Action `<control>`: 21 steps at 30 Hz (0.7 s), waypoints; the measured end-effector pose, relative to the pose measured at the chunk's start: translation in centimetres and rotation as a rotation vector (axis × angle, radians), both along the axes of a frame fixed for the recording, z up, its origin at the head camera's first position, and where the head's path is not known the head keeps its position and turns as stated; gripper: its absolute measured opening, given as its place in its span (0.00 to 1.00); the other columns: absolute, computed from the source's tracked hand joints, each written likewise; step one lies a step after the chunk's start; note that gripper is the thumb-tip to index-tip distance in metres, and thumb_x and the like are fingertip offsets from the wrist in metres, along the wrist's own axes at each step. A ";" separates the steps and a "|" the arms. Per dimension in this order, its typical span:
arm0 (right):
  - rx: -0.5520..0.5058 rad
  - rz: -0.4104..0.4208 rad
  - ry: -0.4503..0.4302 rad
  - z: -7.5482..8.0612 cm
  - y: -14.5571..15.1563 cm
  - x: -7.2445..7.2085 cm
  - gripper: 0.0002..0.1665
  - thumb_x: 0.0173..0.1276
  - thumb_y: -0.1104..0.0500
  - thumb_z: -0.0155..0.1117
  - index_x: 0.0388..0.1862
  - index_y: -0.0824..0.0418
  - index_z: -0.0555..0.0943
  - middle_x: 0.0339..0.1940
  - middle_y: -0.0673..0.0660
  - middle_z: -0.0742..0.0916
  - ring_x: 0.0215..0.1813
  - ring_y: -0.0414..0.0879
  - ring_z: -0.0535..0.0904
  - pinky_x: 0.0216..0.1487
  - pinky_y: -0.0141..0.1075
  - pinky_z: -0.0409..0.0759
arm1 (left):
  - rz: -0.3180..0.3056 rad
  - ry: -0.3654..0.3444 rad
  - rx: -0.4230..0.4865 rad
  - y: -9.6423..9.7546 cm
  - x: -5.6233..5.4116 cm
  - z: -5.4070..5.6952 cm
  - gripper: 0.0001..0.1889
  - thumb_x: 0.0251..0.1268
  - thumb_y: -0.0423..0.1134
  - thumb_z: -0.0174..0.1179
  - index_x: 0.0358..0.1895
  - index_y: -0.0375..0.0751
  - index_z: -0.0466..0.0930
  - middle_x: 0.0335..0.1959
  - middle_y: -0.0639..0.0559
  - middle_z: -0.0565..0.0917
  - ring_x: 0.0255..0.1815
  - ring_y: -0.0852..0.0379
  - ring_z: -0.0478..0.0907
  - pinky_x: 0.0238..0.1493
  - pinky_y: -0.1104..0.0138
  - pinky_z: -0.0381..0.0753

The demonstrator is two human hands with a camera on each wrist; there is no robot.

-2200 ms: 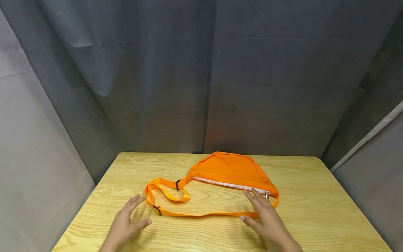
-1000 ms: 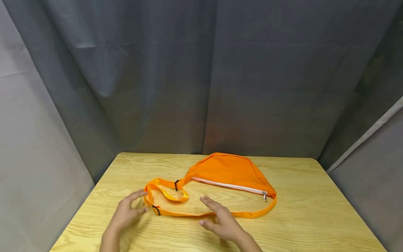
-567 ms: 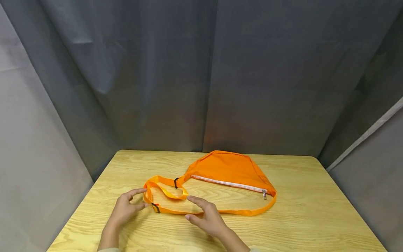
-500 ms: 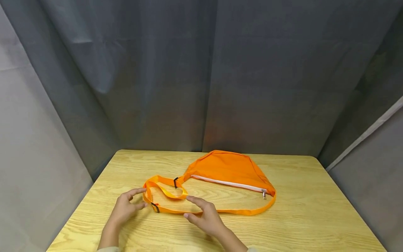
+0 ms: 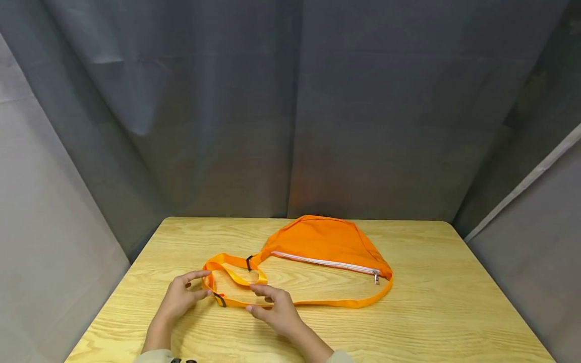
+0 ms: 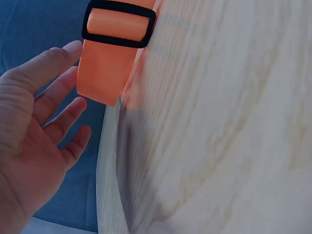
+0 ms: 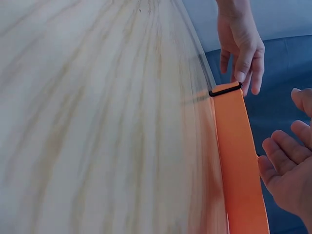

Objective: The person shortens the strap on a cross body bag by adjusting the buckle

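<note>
An orange waist bag (image 5: pixel 324 244) with a white zipper (image 5: pixel 327 262) lies at the back middle of the table. Its orange strap (image 5: pixel 327 303) loops toward the front left, with a black slider buckle (image 6: pixel 119 23) near the looped end. My left hand (image 5: pixel 179 296) is at that end, thumb and fingers spread around it; in the left wrist view the thumb tip sits right by the buckle's edge. My right hand (image 5: pixel 279 310) reaches over the strap's front run, its fingers relaxed and apart. In the right wrist view the right palm (image 7: pixel 292 185) faces the strap.
The wooden table (image 5: pixel 431 302) has rounded back corners. A dark grey curtain (image 5: pixel 227 126) hangs behind it, and lighter grey panels (image 5: pixel 45 227) stand on both sides. A second black buckle (image 5: pixel 249 262) sits where the strap nears the bag.
My right hand has moved left from beside the zipper end to near the strap's looped end. The left hand has come up to that end. The bag keeps its place on the table.
</note>
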State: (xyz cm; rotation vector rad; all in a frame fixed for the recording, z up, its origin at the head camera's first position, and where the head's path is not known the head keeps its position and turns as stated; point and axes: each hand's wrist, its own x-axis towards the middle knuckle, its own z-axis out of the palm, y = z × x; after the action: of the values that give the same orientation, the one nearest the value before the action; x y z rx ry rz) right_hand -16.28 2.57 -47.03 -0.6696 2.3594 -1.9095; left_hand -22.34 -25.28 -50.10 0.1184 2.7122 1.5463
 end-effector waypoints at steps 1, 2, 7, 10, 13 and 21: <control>0.007 0.000 0.005 -0.5 -0.3 -0.3 0.24 0.61 0.62 0.66 0.56 0.67 0.76 0.53 0.58 0.81 0.54 0.51 0.75 0.53 0.52 0.70 | 0.000 0.001 -0.006 0.1 -0.1 0.0 0.26 0.49 0.37 0.71 0.55 0.42 0.78 0.59 0.41 0.73 0.61 0.31 0.61 0.59 0.42 0.58; 0.011 0.000 0.006 -1.1 -0.5 -0.6 0.24 0.61 0.61 0.66 0.56 0.66 0.76 0.53 0.57 0.81 0.54 0.51 0.75 0.53 0.51 0.70 | -0.001 0.001 -0.012 0.2 -0.1 0.1 0.26 0.49 0.36 0.71 0.55 0.42 0.78 0.60 0.41 0.73 0.61 0.31 0.60 0.59 0.42 0.58; 0.020 0.000 0.016 -3.6 -1.6 -2.3 0.25 0.60 0.59 0.67 0.56 0.65 0.77 0.52 0.55 0.81 0.54 0.51 0.74 0.51 0.47 0.73 | -0.011 -0.010 -0.022 0.5 -0.3 0.0 0.24 0.51 0.35 0.69 0.55 0.42 0.78 0.60 0.40 0.71 0.62 0.30 0.59 0.59 0.40 0.56; 0.020 0.007 -0.005 -4.0 -1.9 -2.6 0.25 0.59 0.60 0.68 0.55 0.64 0.77 0.51 0.57 0.81 0.53 0.50 0.74 0.50 0.45 0.73 | -0.018 -0.027 -0.003 0.3 -0.5 -0.3 0.25 0.49 0.36 0.70 0.54 0.42 0.79 0.61 0.41 0.71 0.63 0.32 0.58 0.60 0.41 0.55; 0.040 0.006 -0.026 -4.2 -2.2 -2.8 0.25 0.58 0.60 0.69 0.55 0.63 0.78 0.51 0.57 0.82 0.53 0.50 0.75 0.50 0.44 0.73 | -0.025 -0.041 0.019 0.1 -0.6 -0.8 0.25 0.47 0.36 0.72 0.53 0.42 0.80 0.60 0.41 0.72 0.63 0.36 0.61 0.59 0.45 0.61; 0.123 -0.002 -0.016 -4.4 -2.9 -2.9 0.23 0.55 0.61 0.72 0.51 0.64 0.81 0.48 0.56 0.84 0.49 0.52 0.77 0.46 0.37 0.77 | -0.022 -0.064 0.076 0.2 -0.9 -1.2 0.19 0.47 0.25 0.69 0.47 0.36 0.82 0.51 0.40 0.77 0.44 0.48 0.79 0.32 0.67 0.76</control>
State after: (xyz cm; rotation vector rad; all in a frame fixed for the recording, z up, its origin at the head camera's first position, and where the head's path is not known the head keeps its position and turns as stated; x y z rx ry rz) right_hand -19.22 -0.34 -51.38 -0.6393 2.4440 -1.7458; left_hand -23.23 -25.13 -51.26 0.0970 2.5957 1.6190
